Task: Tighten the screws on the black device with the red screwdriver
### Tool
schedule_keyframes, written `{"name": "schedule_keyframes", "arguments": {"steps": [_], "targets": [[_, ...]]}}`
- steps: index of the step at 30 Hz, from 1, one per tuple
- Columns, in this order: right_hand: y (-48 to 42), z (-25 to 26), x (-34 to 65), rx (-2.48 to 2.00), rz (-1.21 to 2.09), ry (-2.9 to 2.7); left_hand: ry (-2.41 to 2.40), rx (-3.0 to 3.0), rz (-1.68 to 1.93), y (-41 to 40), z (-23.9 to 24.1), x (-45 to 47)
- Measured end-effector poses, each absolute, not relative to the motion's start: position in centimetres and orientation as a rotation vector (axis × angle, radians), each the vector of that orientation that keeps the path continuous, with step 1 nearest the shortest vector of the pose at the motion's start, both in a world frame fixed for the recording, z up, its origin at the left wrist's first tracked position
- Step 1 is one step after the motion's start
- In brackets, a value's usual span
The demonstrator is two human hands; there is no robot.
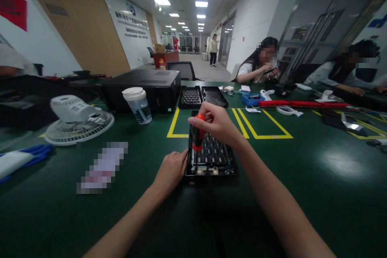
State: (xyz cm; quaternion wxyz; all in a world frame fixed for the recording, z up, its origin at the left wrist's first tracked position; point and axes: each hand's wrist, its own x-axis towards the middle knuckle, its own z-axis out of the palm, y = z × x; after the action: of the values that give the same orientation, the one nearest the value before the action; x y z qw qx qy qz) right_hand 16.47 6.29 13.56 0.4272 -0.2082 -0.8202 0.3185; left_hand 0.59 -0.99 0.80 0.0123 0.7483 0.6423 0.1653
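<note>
In the middle of the table lies an open black plastic case (234, 165) with a honeycomb-patterned inside and small parts along its near end. My right hand (216, 121) is closed round the top of a red and black screwdriver (198, 134), held upright over the case's left side. The screwdriver's shaft points down at the near left corner; whether its tip sits on a screw is too small to tell. My left hand (173, 166) grips the case's left edge, its fingertips partly hidden against the wall.
Behind the case, another open black case (191, 97) lies near a large black box (140, 84). To the left are a water cup (139, 105), a white fan (77, 119) and blue-white gloves (22, 161). A blue tray (252, 99) is back right. Two people sit across the table.
</note>
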Motion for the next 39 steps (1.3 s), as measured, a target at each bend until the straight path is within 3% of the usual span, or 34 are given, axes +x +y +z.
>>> {"name": "schedule_keyframes", "arguments": {"steps": [16, 24, 29, 39], "targets": [[5.8, 13.2, 15.8, -0.658, 0.481, -1.997, 2.013, 2.322, 0.487, -1.0, 0.7, 0.6], [5.5, 13.1, 15.7, -0.662, 0.493, -1.997, 2.007, 2.330, 0.506, -0.9, 0.7, 0.6], [5.6, 12.7, 15.3, -0.621, 0.680, -1.966, 2.008, 2.327, 0.512, -1.1, 1.0, 0.6], [6.4, 11.8, 14.4, -0.252, 1.516, -1.748, 2.001, 2.321, 0.512, -1.1, 1.1, 0.6]]}}
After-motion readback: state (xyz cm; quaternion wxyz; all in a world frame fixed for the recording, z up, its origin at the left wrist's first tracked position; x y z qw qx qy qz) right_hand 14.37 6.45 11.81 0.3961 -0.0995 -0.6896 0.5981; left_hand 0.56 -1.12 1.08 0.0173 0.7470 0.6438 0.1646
